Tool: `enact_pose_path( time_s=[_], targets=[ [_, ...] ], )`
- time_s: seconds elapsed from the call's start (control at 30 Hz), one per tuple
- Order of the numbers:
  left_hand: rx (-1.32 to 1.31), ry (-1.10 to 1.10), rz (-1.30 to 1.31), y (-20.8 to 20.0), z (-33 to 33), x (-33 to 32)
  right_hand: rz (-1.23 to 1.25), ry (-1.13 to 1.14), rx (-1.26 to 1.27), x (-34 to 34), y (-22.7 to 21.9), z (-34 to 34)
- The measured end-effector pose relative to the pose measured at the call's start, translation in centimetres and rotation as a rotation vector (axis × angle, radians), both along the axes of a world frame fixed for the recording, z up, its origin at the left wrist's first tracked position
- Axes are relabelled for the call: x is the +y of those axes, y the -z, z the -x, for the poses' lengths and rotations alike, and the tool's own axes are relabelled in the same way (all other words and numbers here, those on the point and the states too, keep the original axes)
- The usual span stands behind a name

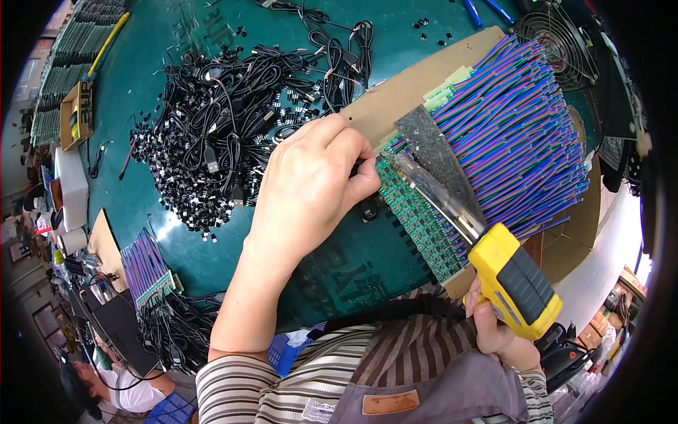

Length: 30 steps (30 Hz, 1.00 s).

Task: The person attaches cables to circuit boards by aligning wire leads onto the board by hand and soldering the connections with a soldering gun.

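1. Green circuit boards (424, 226) lie in a row on the cardboard (409, 88), just right of my left hand (311, 166); a nudge from my knuckles could skew the row.
2. My left thumb and forefinger come together narrowly at the boards' upper corner. Whatever sits between them is hidden, so I cannot tell what I hold; a loose pinch could let it drift.
3. My right hand (487, 328) is wrapped round the yellow soldering iron (512, 283), its tip close to my left fingers: a slip could burn me or bridge neighbouring joints.
4. Alongside the barrel lies a dark flat bar (434, 152); bumping it could disturb the blue-and-red ribbon wires (522, 134).
5. Farther left, piled black USB cables (219, 106) could snag my forearm and jerk the pinch.
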State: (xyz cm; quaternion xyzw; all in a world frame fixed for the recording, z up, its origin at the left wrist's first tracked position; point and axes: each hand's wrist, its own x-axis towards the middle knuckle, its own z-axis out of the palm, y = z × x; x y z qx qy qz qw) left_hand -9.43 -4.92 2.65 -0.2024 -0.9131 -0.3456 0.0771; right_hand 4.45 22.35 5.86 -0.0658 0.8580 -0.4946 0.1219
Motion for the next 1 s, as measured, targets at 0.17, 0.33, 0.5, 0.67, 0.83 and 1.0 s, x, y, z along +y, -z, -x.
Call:
enact_pose_path(
  time_s=[0.17,0.33,0.5,0.67,0.83,1.0],
  targets=[
    [-0.004,-0.008,-0.006,0.0,-0.1,0.0,0.021,0.125,-0.205,1.4,1.9,-3.3],
    [0.005,-0.005,-0.016,0.1,0.0,0.2,0.796,0.728,-0.365,1.1,3.8,-6.1],
    [0.009,-0.017,0.005,0.2,-0.1,0.0,-0.002,0.023,-0.199,2.6,2.0,-3.6],
    [0.004,-0.024,0.007,0.2,-0.1,0.2,0.071,0.058,-0.17,0.8,0.9,-1.8],
    [0.021,-0.046,-0.002,0.3,-0.2,0.3,0.052,0.142,-0.155,-0.4,-0.1,-0.4],
    [0.034,-0.046,-0.018,0.4,-0.3,0.3,0.007,0.131,-0.175,0.4,0.5,-1.3]
  ],
)
